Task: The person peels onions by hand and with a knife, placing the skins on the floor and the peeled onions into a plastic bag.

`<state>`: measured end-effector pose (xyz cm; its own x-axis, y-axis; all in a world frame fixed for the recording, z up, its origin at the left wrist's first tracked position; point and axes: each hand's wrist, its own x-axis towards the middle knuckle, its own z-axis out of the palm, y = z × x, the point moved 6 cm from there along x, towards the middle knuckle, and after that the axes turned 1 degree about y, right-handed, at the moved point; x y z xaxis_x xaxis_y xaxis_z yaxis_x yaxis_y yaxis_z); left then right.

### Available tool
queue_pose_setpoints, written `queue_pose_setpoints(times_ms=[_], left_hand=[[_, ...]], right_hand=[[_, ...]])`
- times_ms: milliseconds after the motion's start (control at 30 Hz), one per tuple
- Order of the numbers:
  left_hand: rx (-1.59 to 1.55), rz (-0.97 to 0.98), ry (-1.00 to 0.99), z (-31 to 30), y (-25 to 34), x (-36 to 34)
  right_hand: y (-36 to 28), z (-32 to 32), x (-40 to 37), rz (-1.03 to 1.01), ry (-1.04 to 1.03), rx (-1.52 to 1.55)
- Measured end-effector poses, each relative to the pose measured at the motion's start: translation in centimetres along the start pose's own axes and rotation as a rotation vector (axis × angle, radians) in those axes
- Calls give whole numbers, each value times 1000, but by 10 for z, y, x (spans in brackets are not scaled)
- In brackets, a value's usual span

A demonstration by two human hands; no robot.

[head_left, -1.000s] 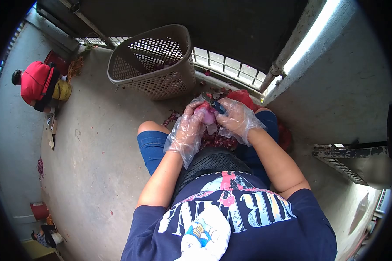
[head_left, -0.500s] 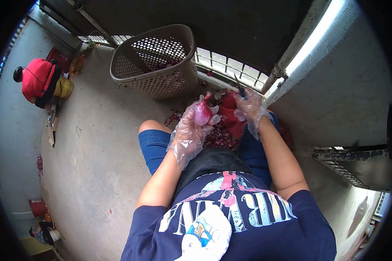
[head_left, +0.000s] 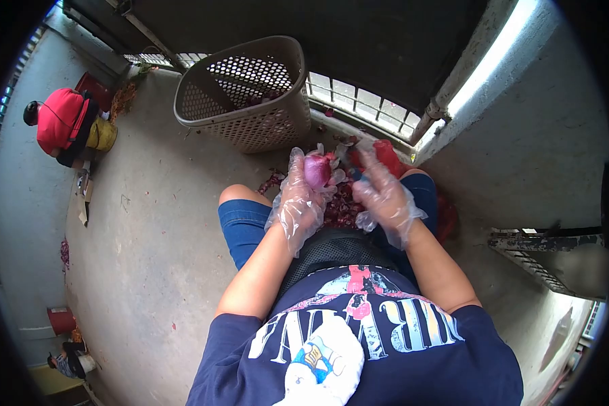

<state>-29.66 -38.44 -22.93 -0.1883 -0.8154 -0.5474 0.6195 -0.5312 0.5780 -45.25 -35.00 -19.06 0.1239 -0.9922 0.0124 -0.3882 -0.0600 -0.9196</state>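
A purple-red onion (head_left: 317, 171) is in my left hand (head_left: 300, 201), which wears a clear plastic glove and has its fingers wrapped round it. Loose bits of skin stick out beside the onion. My right hand (head_left: 387, 201), gloved the same way, is a little to the right and partly smeared by motion. It holds a small knife (head_left: 353, 161), whose dark blurred shape shows at the fingers. Below both hands, between my knees, lies a heap of dark red onion skins (head_left: 342, 208). Something bright red (head_left: 387, 155), perhaps a bag, sits just beyond my right hand.
A tall brown perforated basket (head_left: 264, 122) stands ahead, with onions or skins low inside. Behind it runs a barred gap (head_left: 358, 101) under a dark panel. At left, a person in red (head_left: 64, 122) bends by a yellow container (head_left: 102, 135). Another person (head_left: 71, 361) is at lower left.
My right hand has come down and nearer to me, uncovering more of the red thing. The onion has turned in my left hand, so its pointed end no longer faces up.
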Motion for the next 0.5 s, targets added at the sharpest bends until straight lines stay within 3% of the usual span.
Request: queue_pose_setpoints(times_ms=[33, 100, 300, 433, 500], left_hand=[[-10, -33, -59, 3, -1, 0], [-23, -61, -117, 3, -1, 1], [-75, -8, -48, 9, -4, -2], [-210, -134, -98, 13, -1, -13], [-265, -214, -156, 14, 0, -20]], right_hand=[[-1, -5, -4, 183, 42, 339], [1, -13, -8, 228, 7, 628], [2, 13, -7, 133, -170, 261], [-13, 13, -7, -67, -88, 259], [-23, 11, -10, 8, -130, 593]])
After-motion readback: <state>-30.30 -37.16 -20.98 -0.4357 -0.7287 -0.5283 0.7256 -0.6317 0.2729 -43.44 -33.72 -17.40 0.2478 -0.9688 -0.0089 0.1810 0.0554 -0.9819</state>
